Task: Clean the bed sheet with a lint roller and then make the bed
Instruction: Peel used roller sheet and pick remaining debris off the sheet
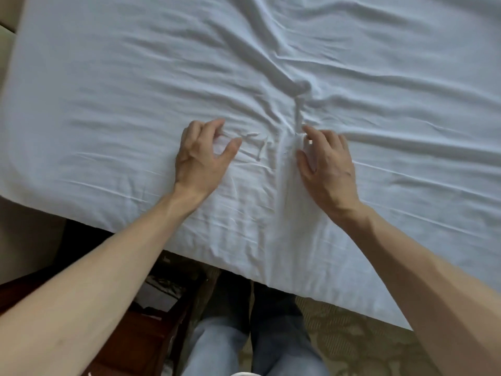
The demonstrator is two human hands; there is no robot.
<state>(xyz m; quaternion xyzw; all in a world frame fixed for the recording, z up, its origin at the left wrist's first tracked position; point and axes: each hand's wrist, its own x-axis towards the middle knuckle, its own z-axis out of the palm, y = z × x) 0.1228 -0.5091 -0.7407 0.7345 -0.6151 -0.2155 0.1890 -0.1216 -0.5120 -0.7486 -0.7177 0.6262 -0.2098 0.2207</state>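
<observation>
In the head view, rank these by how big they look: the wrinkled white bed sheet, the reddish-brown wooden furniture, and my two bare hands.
1. Wrinkled white bed sheet, most of the frame.
2. Reddish-brown wooden furniture, partly hidden by an arm.
3. Left hand and right hand: alike, unranked.
</observation>
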